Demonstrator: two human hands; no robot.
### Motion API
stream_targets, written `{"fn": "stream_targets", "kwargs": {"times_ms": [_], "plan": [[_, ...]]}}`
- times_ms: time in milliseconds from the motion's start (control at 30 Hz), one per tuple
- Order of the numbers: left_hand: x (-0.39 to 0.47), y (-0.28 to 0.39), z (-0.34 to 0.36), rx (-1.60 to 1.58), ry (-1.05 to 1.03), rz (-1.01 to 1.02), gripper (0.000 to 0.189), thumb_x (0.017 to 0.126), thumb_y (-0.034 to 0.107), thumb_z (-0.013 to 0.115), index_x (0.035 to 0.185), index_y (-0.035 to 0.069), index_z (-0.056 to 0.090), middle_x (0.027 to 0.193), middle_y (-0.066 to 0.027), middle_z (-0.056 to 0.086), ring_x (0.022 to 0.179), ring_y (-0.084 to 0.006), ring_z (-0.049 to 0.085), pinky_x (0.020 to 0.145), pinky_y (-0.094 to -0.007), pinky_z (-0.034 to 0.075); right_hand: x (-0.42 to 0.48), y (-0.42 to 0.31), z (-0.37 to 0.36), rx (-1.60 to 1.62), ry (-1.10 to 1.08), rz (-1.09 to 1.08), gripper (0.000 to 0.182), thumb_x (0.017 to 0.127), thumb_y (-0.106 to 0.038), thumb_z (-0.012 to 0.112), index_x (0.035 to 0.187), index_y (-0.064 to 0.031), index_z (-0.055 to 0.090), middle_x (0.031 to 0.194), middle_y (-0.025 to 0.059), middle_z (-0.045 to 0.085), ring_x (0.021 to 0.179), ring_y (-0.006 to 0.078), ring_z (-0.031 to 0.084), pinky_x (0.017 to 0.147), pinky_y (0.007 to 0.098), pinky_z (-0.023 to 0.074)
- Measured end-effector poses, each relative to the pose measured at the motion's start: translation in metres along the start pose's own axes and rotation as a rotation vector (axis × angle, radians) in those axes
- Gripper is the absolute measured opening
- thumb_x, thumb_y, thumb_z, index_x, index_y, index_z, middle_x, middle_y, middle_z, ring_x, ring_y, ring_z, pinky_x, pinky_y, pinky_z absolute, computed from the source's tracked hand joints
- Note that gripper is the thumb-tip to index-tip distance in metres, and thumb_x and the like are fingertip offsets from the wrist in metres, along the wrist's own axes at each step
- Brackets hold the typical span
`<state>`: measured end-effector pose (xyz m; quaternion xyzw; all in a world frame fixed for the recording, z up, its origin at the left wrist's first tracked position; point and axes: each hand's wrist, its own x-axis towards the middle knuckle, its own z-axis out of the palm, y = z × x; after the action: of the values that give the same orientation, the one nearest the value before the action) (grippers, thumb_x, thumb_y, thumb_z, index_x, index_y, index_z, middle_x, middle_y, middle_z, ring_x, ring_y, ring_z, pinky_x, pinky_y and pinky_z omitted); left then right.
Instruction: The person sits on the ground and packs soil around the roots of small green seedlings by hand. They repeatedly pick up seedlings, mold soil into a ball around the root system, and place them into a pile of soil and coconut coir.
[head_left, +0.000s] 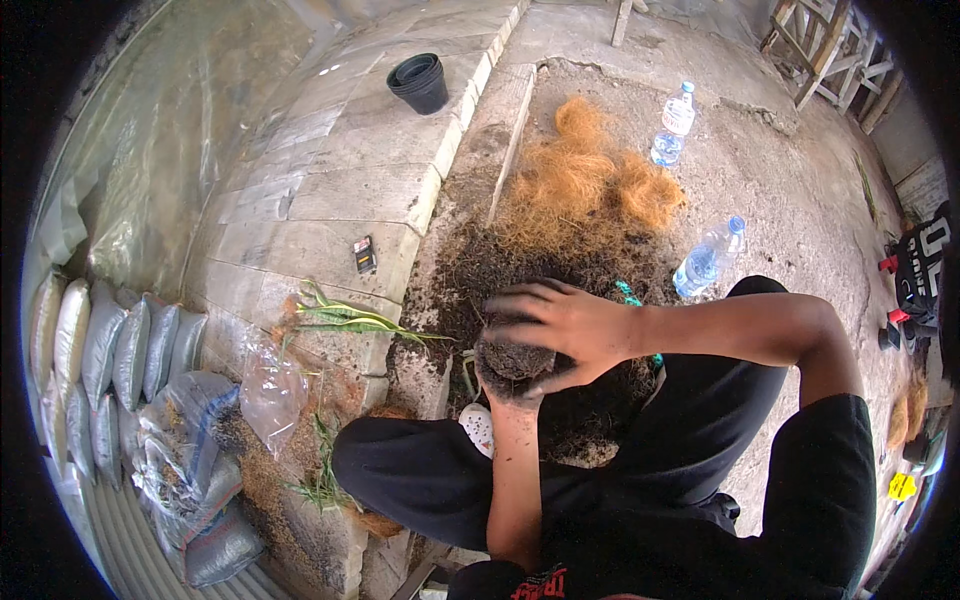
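Observation:
A rounded ball of dark soil (517, 356) is between my two hands over the ground in front of me. My left hand (511, 397) cups it from below and from the side nearest me, its fingers mostly hidden by the ball. Across the top and far side curves my right hand (574, 322), its fingers spread and blurred, its thumb along the near right side. Both hands are smeared with soil. Under and beyond them lies loose dark potting soil (469, 274). A green cord (628, 293) shows beside my right wrist.
Orange-brown coconut fibre (562, 176) lies beyond the soil, near two plastic water bottles (677, 124) (709, 256). On the raised paving at left are snake plant leaves (345, 319), a small pack (365, 255), black nursery pots (418, 84), a clear plastic bag (274, 390) and filled sacks (105, 352).

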<state>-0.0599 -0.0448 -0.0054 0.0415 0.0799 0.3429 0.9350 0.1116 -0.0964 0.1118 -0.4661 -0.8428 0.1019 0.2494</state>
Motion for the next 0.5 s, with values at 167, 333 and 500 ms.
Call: {"fn": "stream_targets", "kwargs": {"times_ms": [167,333,500], "plan": [[-0.007,-0.018,0.015,-0.176,-0.048,-0.039,0.059,0.098,0.055,0.031,0.147,0.022,0.036,0.152,-0.0066,0.034,0.141,-0.0299,0.032,0.111,-0.0549,0.032,0.001,0.006,0.003,-0.101,-0.016,-0.317,0.067,0.078,-0.055,0.068,0.13,-0.0137,0.055,0.148,0.0153,0.038,0.137,0.0369,0.037,0.11,0.058,0.031],[-0.01,-0.027,0.011,-0.204,-0.001,0.008,0.059,0.098,0.055,0.032,0.146,0.022,0.037,0.152,-0.0067,0.036,0.14,-0.0297,0.033,0.111,-0.0547,0.032,0.006,-0.009,-0.003,-0.098,0.07,-0.464,0.056,0.08,-0.048,0.068,0.122,-0.0124,0.059,0.142,0.0119,0.048,0.135,0.035,0.042,0.111,0.0553,0.0327],[-0.012,-0.028,0.011,-0.206,0.012,0.036,0.058,0.098,0.055,0.032,0.145,0.022,0.038,0.151,-0.0068,0.037,0.139,-0.0296,0.035,0.11,-0.0546,0.033,0.007,-0.01,0.004,-0.124,0.113,-0.525,0.048,0.081,-0.042,0.068,0.116,-0.01,0.063,0.136,0.0118,0.053,0.128,0.0357,0.049,0.106,0.0512,0.0407]]}}
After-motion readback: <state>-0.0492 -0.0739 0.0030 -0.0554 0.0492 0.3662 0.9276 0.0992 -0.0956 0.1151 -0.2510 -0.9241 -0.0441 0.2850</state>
